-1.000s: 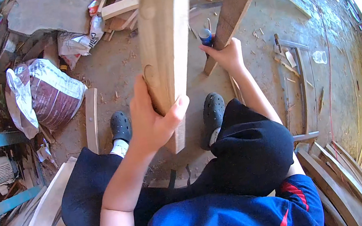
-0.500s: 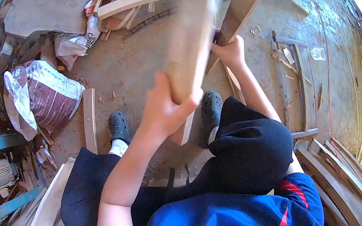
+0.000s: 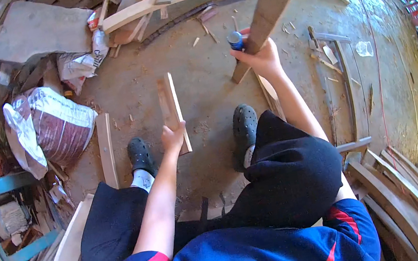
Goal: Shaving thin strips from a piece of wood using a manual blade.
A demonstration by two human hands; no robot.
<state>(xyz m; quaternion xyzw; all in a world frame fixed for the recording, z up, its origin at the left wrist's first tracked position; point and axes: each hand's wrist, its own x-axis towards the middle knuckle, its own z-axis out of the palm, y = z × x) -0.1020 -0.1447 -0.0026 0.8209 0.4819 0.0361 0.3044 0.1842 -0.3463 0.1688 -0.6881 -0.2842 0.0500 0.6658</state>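
At centre frame, the left hand point(image 3: 172, 137) grips the lower end of a short pale wooden board point(image 3: 171, 109), held upright on edge between two black clogs point(image 3: 139, 155). Upper right of centre, the right hand point(image 3: 262, 57) is closed around a longer brown plank point(image 3: 268, 8) together with a blue marker point(image 3: 235, 41). Risk, judged: the one-handed hold low on the short board gives little leverage, so it could tip toward the sawdust-strewn concrete floor point(image 3: 201, 87) or onto the feet.

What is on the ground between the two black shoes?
Between the left black shoe and the right black shoe, the head view shows bare dusty floor; the left hand holds a small plank above it.
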